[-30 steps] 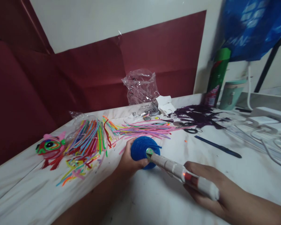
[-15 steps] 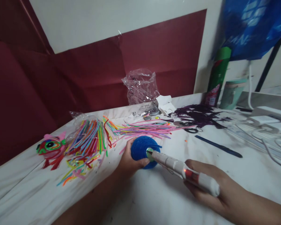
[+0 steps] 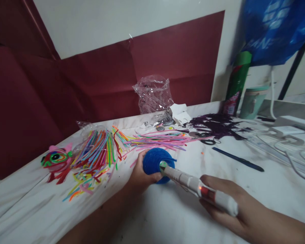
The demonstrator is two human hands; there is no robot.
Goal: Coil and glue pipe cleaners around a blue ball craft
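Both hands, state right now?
Left hand: closed, holding the blue rounded piece.
Right hand: closed, holding the white tool.

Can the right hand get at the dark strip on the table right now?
Probably not without freeing itself first: the right hand is wrapped around the white tool. Otherwise the way looks free, with nothing visible between it and the dark strip.

Bare tabletop (image 3: 155, 217) lies between the two forearms (image 3: 112, 210), and a second open lane runs between the white tool (image 3: 185, 179) and the dark strip (image 3: 237, 159). Leftward, coloured stems (image 3: 96, 149) and the toy (image 3: 57, 164) stand in the way; past the blue ball (image 3: 152, 161), more stems (image 3: 160, 139), scissors (image 3: 203, 140) and purple strands (image 3: 216, 125) crowd the back, with cables (image 3: 291, 165) along the right.
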